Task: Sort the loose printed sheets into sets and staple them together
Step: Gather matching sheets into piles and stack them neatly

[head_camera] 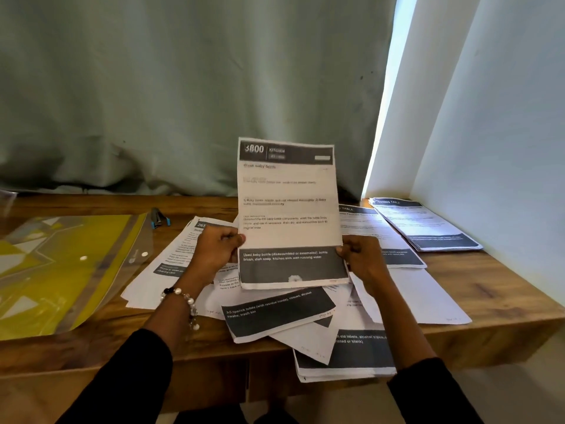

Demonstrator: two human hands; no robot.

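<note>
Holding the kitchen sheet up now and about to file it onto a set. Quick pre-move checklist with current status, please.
1. Sheet secured: ok. The left hand and right hand each pinch a side edge of the raised sheet.
2. Heading readable: ok. It reads 3800, Kitchen.
3. Single sheet or several in the grip: cannot tell.
4. Matching set exists: cannot tell. The sorted stack at the far right is headed "...ssing table"; no kitchen stack is visible.
5. Stapler within reach: ok. The stapler lies on the desk to the left of the loose pile.
6. Loose pile stable: not ok. Its nearest sheets overhang the desk's front edge.
</note>
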